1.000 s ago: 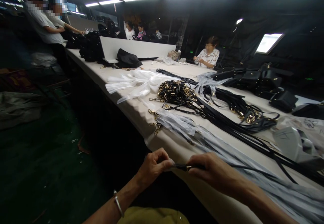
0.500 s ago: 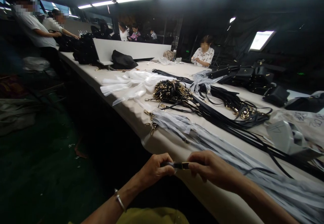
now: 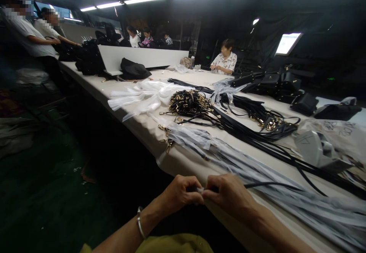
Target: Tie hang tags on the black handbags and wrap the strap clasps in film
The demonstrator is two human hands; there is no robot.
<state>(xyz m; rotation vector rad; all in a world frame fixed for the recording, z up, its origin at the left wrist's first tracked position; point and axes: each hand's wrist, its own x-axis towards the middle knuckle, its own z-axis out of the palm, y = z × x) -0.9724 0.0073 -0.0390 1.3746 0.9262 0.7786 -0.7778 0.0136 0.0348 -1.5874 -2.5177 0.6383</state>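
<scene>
My left hand (image 3: 183, 194), with a silver bangle at the wrist, pinches a whitish bit of plastic sleeve (image 3: 200, 189) just off the table's front edge. My right hand (image 3: 225, 194) is closed right beside it, its fingertips meeting the same spot. A black strap (image 3: 271, 184) comes out behind my right hand and runs right over the table; its end is hidden by the fingers. Near my hands lie straps in clear plastic sleeves (image 3: 228, 159), with gold clasps (image 3: 168, 146) at their left ends.
Loose white sleeves (image 3: 143, 93) lie left of a bundle of black straps with gold clasps (image 3: 188, 102). A second strap pile (image 3: 270, 121) and a grey tape dispenser (image 3: 314, 148) are on the right. Black bags (image 3: 303, 102) stand beyond. A co-worker (image 3: 224, 58) sits across the table.
The hands have closed together. The dark strap piece with gold metal that showed between them is now hidden, and whitish plastic shows there. The view has shifted slightly right.
</scene>
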